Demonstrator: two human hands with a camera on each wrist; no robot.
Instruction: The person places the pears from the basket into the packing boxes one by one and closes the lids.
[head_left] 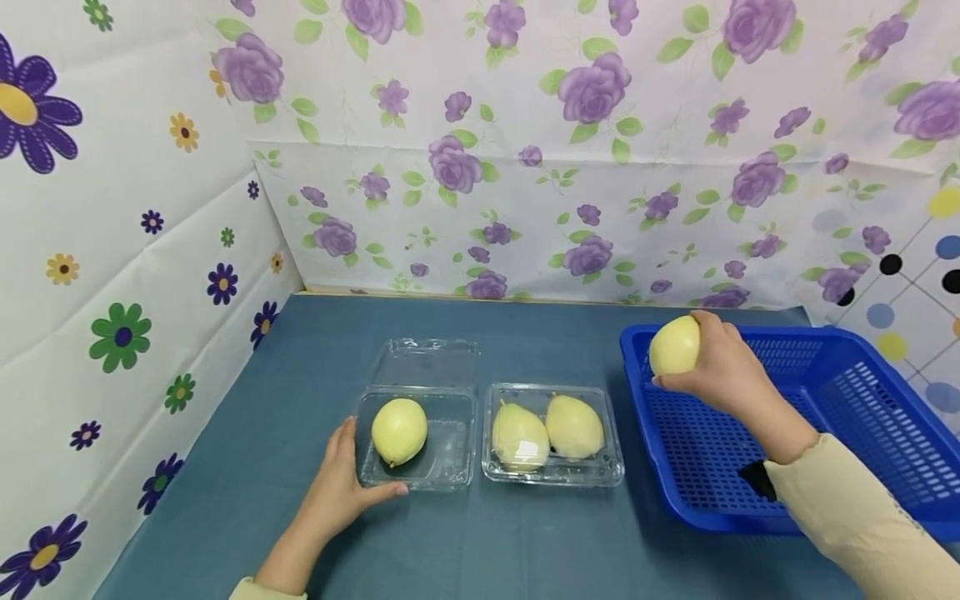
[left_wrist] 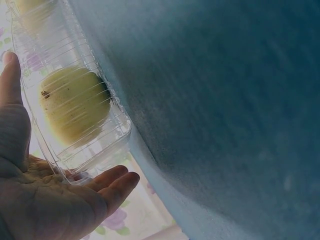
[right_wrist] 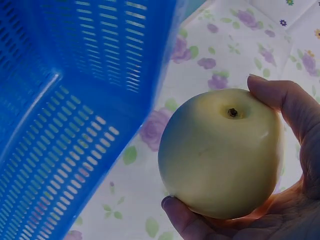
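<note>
In the head view my right hand [head_left: 723, 362] grips a pale yellow pear [head_left: 675, 346] above the left rim of a blue plastic basket [head_left: 651, 433]. The right wrist view shows thumb and fingers curled round this pear [right_wrist: 220, 155], its dark end facing the camera. My left hand [head_left: 341, 483] rests at the near left corner of an open clear plastic clamshell box [head_left: 450, 475], thumb and fingers spread and fairly straight. One pear [head_left: 399, 431] lies in that box's left half. From below, the left wrist view shows this pear [left_wrist: 75, 105] through the box's ribbed base.
Right of the open box stands a closed clear clamshell box [head_left: 551, 477] holding two pears [head_left: 520, 435]. The open box's lid [head_left: 425, 364] lies back, away from me. A blue-grey cloth [head_left: 525, 550] covers the table, with flowered sheets [head_left: 525, 208] behind and at the left.
</note>
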